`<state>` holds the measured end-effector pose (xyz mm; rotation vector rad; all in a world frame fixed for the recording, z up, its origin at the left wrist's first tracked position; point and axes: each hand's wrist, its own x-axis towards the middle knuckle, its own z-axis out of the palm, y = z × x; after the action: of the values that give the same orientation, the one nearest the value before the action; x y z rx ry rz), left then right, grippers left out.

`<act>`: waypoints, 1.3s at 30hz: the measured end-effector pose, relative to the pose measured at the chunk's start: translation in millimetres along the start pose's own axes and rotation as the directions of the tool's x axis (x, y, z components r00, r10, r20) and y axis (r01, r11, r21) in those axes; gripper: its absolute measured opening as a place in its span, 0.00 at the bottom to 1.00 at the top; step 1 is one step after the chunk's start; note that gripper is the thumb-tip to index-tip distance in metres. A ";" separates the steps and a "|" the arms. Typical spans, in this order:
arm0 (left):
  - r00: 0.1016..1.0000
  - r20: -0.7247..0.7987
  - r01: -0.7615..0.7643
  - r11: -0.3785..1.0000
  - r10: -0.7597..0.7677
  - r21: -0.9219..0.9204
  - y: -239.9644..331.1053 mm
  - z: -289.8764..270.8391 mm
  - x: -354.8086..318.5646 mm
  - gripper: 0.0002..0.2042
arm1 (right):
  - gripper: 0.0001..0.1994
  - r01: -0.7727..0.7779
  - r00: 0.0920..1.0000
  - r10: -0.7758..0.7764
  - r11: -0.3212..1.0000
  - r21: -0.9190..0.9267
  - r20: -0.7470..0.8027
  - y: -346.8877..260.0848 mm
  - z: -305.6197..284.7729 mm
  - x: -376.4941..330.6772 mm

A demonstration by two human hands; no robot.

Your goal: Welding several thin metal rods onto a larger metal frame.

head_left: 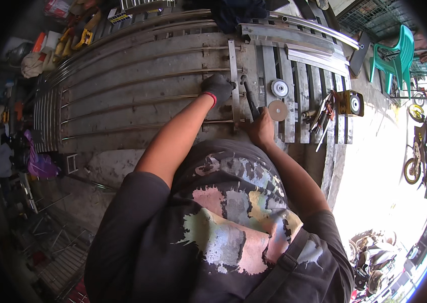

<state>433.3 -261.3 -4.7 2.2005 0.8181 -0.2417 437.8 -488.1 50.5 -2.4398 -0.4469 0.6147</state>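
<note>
My left hand (217, 87), in a dark glove with a red cuff, is closed beside a flat metal bar (233, 63). Its fingertips meet the bar's left edge; what they grip is hidden. The bar lies crosswise over the right ends of several long thin metal rods (137, 103). Bare, my right hand (261, 130) is wrapped round the dark handle of a hammer (250, 98). The hammer's head is just right of the bar, close to my left hand.
A cutting disc (277, 110) and a grinding wheel (279, 88) lie on the slatted bench (300, 76) to the right. Beyond them are a pile of hand tools (322, 116) and a yellow-black box (350, 103). Metal profiles (294, 38) line the far side. A green chair (396, 60) stands far right.
</note>
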 end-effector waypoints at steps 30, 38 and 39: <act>0.977 -0.034 -0.181 0.911 0.208 0.371 25.0 -31.7 -40.3 0.25 | 0.37 -0.074 0.997 0.075 0.997 -0.031 0.007 -16.9 -2.5 -7.6; 0.968 0.241 -0.042 0.896 -0.074 0.442 35.4 -16.8 -90.2 0.43 | 0.35 0.032 0.962 -0.015 0.998 0.060 -0.273 24.2 0.9 -16.8; 0.965 0.251 -0.049 0.896 -0.071 0.442 34.2 -13.4 -85.2 0.43 | 0.35 0.022 0.961 -0.005 0.998 0.060 -0.275 25.9 -5.4 -17.4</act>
<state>387.4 -309.8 59.7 2.5117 0.6737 -0.7774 430.5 -518.3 44.4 -2.4123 -0.3247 0.2721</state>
